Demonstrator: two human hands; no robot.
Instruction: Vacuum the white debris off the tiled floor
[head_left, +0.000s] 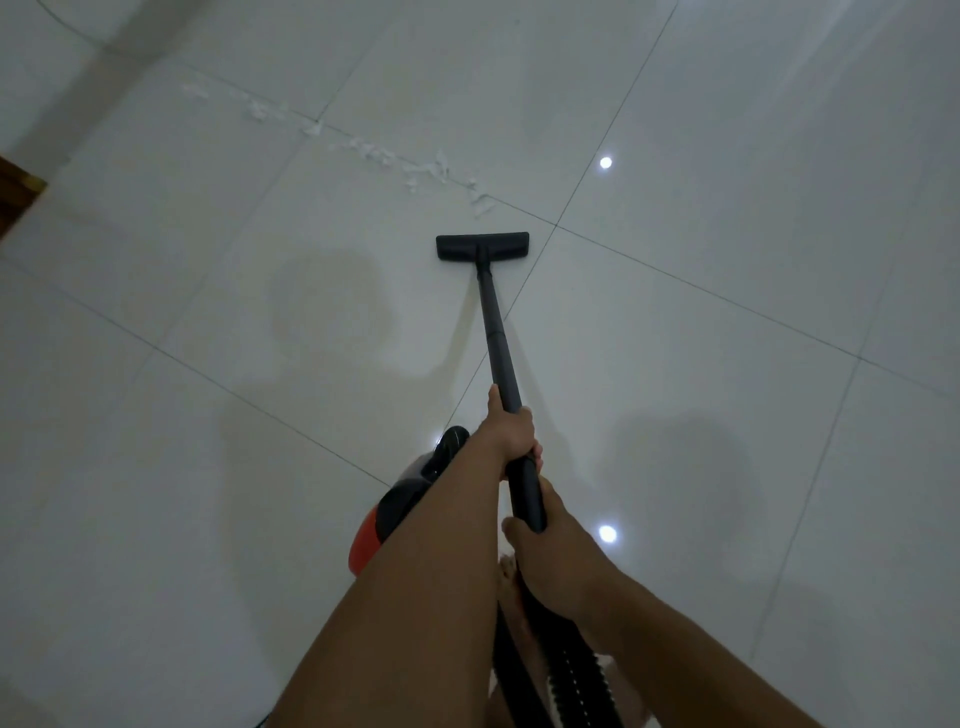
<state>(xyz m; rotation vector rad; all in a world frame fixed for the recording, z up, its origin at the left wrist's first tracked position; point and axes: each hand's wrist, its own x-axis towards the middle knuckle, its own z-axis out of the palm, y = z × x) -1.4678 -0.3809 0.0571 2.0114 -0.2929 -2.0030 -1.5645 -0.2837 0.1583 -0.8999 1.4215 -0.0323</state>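
From the head camera, the black nozzle (482, 246) lay flat on the tiled floor (727, 389), and everything else is placed against it. The white debris (415, 169) was strewn in a ragged line just beyond the nozzle and off to its left, running away along a grout line; its nearest scraps were close to the nozzle's far edge but not touching it. The black tube (493, 322) rose from the middle of the nozzle back toward the person. The left hand (511, 436) was wrapped around the tube, fingers curled tight and thumb lying along it. The right hand (545, 540) gripped the thicker end of the tube farther back from the nozzle, fingers closed around it. A ribbed black hose (566, 675) trailed from below that hand. An orange and black vacuum body (395, 514) sat on the floor behind the nozzle, partly hidden by the left forearm. Two bright light reflections showed on the tiles, one (605, 162) beyond and right of the nozzle, one (607, 533) well behind it. A brown wooden edge (15, 187) showed far to the nozzle's left.
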